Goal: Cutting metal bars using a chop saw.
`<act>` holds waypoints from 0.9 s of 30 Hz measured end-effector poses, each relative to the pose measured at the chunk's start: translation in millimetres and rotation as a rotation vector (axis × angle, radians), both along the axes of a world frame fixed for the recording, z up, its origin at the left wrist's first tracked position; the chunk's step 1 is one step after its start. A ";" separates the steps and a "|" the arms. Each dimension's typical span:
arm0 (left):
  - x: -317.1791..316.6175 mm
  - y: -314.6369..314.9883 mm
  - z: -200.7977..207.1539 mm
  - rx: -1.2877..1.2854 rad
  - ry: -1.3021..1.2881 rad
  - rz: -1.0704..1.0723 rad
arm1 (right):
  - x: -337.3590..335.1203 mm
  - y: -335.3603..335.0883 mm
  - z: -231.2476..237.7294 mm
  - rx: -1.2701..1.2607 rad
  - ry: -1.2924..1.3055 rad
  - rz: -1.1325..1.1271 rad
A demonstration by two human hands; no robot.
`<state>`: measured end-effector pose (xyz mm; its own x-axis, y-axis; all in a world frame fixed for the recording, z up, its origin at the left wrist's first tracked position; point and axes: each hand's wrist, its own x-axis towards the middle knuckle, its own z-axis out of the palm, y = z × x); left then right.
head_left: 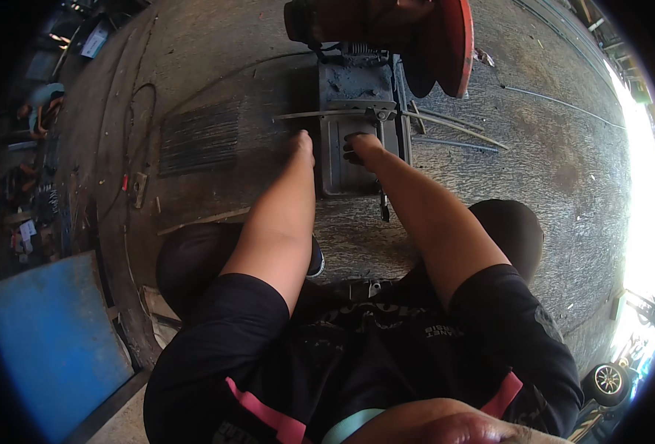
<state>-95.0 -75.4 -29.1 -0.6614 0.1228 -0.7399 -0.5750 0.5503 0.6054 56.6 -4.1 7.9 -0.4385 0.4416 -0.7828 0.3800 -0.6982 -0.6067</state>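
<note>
A chop saw with a red blade guard stands on the floor in front of me, its grey metal base reaching toward me. Across the base lies a thin metal bar, passing by the vise and sticking out to the left. My left hand is just left of the base, below the bar; its fingers are mostly hidden. Over the base, close to the vise screw, my right hand has its dark fingers curled in. Whatever they may hold is hidden.
A row of dark rods lies on the floor at left. Several cut bars lie right of the saw. A cable runs across the floor behind. A blue panel stands at lower left. A wheel shows at lower right.
</note>
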 end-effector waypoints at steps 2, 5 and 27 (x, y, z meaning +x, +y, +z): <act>-13.1 17.0 -15.0 0.109 -0.072 0.175 | -4.4 -1.3 -3.5 0.007 -0.028 0.017; -13.3 44.8 -33.8 0.234 -0.127 0.217 | 1.6 -6.7 -8.8 -0.005 0.064 0.042; -29.6 4.8 181.0 0.819 0.780 0.213 | -9.0 -29.3 102.2 0.610 0.207 0.280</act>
<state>-124.6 -70.6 151.9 -0.9693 0.2086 0.1300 0.0792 -0.2357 0.9686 47.6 -33.3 110.1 -0.7130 0.6242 -0.3193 0.3301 -0.1030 -0.9383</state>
